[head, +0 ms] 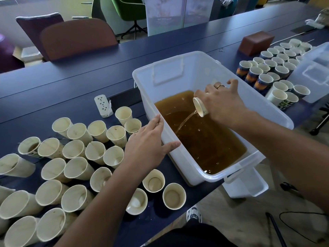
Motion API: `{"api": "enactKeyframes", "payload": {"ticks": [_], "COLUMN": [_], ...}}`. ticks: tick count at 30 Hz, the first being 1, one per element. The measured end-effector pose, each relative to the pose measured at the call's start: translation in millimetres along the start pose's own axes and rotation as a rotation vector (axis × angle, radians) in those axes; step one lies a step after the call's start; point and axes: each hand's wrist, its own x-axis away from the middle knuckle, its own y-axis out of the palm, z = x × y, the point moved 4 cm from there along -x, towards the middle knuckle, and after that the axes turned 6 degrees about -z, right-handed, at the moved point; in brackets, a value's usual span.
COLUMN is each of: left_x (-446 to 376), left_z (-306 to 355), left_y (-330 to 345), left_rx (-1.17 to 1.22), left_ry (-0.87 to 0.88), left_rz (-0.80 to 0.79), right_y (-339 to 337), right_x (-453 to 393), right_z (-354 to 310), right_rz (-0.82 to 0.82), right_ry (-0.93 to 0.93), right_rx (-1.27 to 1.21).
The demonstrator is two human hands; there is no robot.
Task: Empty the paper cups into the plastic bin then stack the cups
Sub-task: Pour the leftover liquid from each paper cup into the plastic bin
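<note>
The plastic bin (178, 72), a translucent white tub with clip handles, stands on the dark blue table (71, 82) and serves as the landmark here; it holds a deep pool of amber-brown liquid (204, 139). Over the bin's far right part the right hand (222, 102), a ring on one finger, holds a paper cup (200, 106) tipped on its side, its fingers (233, 84) curled round the cup's body, and a thin brown stream (187, 120) runs from the cup's rim into the pool. The left hand (147, 143) rests on the bin's near left rim, fingers straight and spread, thumb lying along the edge, holding nothing. Left of the bin a crowd of emptied cups (74, 166) stands upright on the table, cream inside and stained; one at the far left of that crowd still shows a little brown liquid. Just beyond these, close to the bin's left wall, lies a white power strip (103, 106). Right of the bin stands a second cluster of cups (270, 68), some with blue and orange printed sides, a few nearer ones with green lettering too blurred to read. Beside that cluster lies a clear plastic lid (318, 68), and behind it a reddish-brown box (256, 42). Beyond the bin, across the table, stands a brown chair (78, 38). A banner (164, 15) behind carries faint writing that cannot be read.
</note>
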Motion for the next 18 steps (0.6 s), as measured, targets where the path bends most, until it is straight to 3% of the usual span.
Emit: {"api": "enactKeyframes", "payload": {"ticks": [13, 18], "left_x": [-0.3, 0.3], "left_z": [0.0, 0.5], "left_y": [-0.1, -0.4], "left_rx": [-0.013, -0.018], "left_ry": [0.003, -0.001], "left_rz": [0.009, 0.013], "right_y": [0.0, -11.7], "right_x": [14.4, 8.5], "right_z": [-22.8, -12.8], "right_rz": [0.003, 0.124], "right_ry": [-0.04, 0.03], "right_rx": [0.025, -0.019]}}
